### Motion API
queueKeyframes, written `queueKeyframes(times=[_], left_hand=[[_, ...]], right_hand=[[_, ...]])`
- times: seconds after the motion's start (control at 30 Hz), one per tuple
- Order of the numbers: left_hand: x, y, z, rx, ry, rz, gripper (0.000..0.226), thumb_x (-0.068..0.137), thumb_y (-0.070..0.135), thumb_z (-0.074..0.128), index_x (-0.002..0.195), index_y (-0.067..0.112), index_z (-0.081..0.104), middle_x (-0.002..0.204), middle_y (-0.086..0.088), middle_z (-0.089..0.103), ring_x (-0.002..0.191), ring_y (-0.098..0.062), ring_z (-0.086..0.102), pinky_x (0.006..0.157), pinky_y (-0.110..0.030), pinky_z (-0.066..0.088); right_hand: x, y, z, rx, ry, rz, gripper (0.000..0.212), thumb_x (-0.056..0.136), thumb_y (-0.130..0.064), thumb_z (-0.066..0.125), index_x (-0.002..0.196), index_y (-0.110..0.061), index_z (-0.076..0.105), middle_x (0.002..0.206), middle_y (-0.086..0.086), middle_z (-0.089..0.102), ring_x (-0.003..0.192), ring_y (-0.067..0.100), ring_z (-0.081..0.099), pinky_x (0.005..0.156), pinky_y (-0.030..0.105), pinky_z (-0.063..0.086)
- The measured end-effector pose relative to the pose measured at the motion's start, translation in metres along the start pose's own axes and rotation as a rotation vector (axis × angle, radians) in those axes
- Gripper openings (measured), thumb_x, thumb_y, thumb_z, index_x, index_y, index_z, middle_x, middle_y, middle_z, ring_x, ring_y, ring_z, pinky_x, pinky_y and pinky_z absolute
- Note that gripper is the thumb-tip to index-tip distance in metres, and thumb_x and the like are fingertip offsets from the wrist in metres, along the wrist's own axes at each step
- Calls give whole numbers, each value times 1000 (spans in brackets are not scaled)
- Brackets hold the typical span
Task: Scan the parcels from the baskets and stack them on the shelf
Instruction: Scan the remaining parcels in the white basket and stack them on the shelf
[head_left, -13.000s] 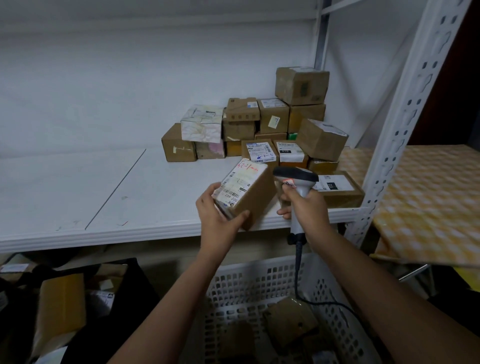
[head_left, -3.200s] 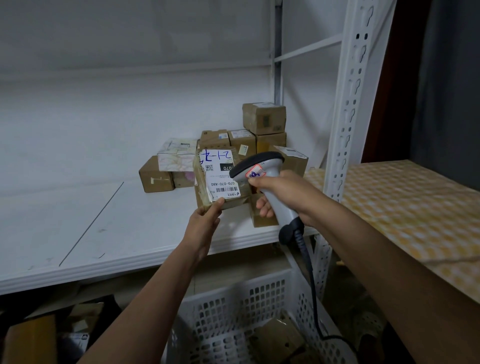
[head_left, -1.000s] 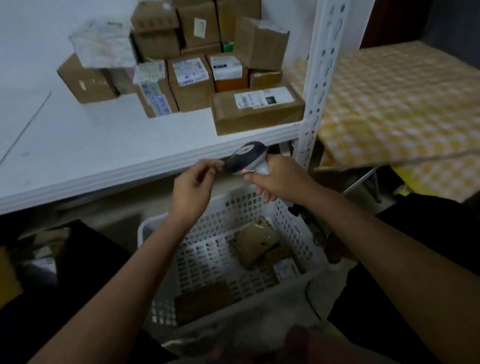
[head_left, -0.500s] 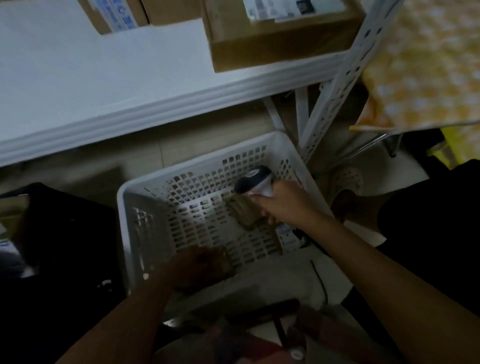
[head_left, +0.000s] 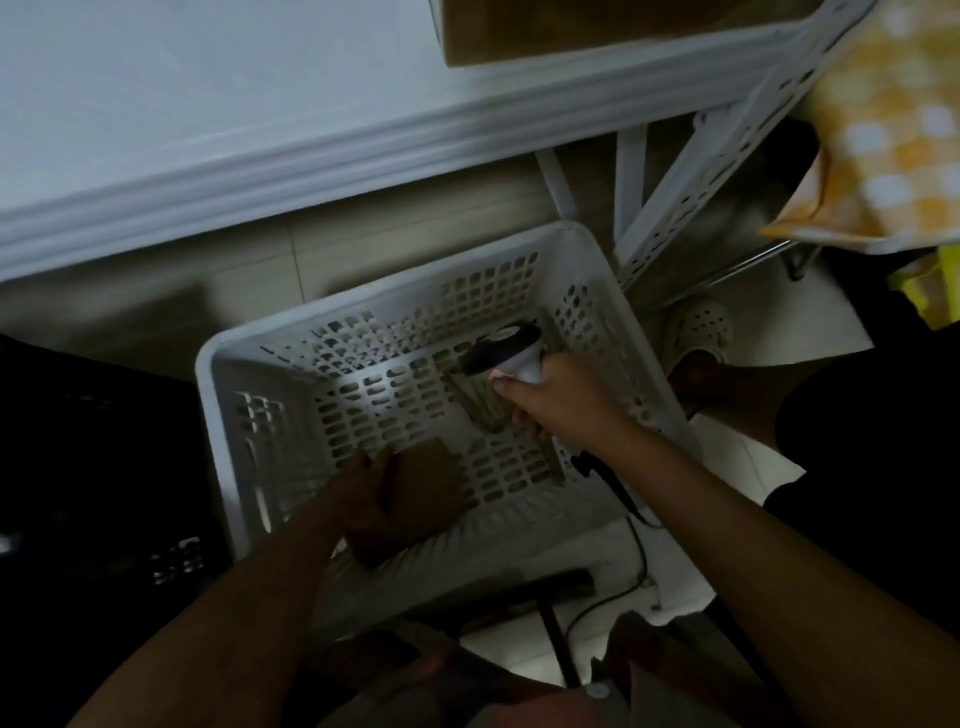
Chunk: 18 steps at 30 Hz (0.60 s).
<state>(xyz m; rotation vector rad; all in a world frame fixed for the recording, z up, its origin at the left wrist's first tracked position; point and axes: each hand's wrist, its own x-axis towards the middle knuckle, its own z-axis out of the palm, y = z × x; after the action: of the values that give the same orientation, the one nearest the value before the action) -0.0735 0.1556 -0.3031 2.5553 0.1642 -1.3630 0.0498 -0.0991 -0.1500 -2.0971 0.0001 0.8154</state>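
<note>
Parcel (head_left: 423, 493) low in white basket (head_left: 644, 358) | left hand (head_left: 363, 493) fingers curl round it to lift it | right hand (head_left: 556, 400) fingers grip scanner (head_left: 501, 353), kept ready above | shelf (head_left: 260, 171) waits overhead

The basket (head_left: 613, 291) is white plastic with a grid of small slots, and the two parcels in it, one (head_left: 426, 493) near the front wall and one (head_left: 480, 405) farther back, are plain brown card. The scanner (head_left: 501, 353) has a black head on a white body with a pink patch and trails a black cable (head_left: 631, 512), while the shelf (head_left: 291, 161) and its perforated post (head_left: 696, 171) are white and the box (head_left: 571, 31) on the shelf is brown. At the right hangs a cloth (head_left: 883, 124) in yellow and white checks, the shoe (head_left: 698, 332) below it is cream with dots of holes, the floor (head_left: 748, 467) is pale tile, and a crate (head_left: 104, 467) at the left is black
</note>
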Motion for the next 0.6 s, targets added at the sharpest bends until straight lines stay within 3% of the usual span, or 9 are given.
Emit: queueKeyframes(times=[0.13, 0.2, 0.27, 0.3, 0.4, 0.5, 0.6], left_hand=[[-12, 11, -38, -262, 55, -42, 95, 81, 41, 80, 154, 14, 28, 152, -18, 31, 137, -36, 40, 110, -43, 41], [-23, 15, -60, -497, 107, -34, 81, 76, 42, 84, 142, 13, 47, 139, -14, 50, 122, -31, 56, 101, -45, 52], [-38, 20, -81, -740, 194, -25, 88, 59, 61, 88, 127, 14, 59, 124, -9, 64, 106, -25, 67, 91, -46, 59], [-45, 25, -89, -839, 215, -10, 91, 54, 66, 87, 125, 14, 60, 120, -8, 66, 102, -25, 69, 88, -45, 60], [-77, 51, -110, -1037, 216, 59, 67, 80, 46, 79, 134, 15, 53, 118, -4, 65, 100, -22, 67, 81, -35, 60], [-114, 68, -125, -1065, 249, 144, 66, 84, 42, 75, 140, 23, 46, 124, -3, 61, 105, -24, 64, 83, -38, 58], [-153, 79, -140, -1038, 358, 211, 63, 83, 42, 77, 135, 31, 42, 122, 0, 59, 100, -19, 63, 74, -32, 55]], right_hand=[[0, -4, -2, -4, 10, 32, 46, 92, -47, 62, 65, -9, 64, 64, 11, 69, 55, 22, 66, 59, 31, 53], [-3, -11, -8, 29, 38, 25, 43, 92, -44, 63, 66, -9, 64, 65, 10, 69, 51, 18, 64, 59, 31, 52], [-10, -21, -19, 59, 75, 3, 38, 93, -40, 63, 72, -8, 65, 65, 7, 69, 47, 14, 61, 55, 27, 50], [-15, -27, -25, 60, 100, -21, 36, 93, -40, 63, 74, -9, 65, 66, 6, 69, 48, 14, 61, 54, 27, 50], [-29, -44, -39, 49, 176, -133, 28, 93, -40, 63, 80, -15, 65, 67, 3, 71, 52, 16, 66, 57, 30, 54], [-54, -63, -43, 46, 222, -246, 27, 93, -39, 64, 78, -16, 65, 63, -1, 69, 50, 11, 64, 59, 30, 55], [-84, -82, -46, 20, 350, -411, 29, 93, -36, 64, 76, -13, 66, 59, -3, 65, 47, 4, 61, 54, 22, 52]])
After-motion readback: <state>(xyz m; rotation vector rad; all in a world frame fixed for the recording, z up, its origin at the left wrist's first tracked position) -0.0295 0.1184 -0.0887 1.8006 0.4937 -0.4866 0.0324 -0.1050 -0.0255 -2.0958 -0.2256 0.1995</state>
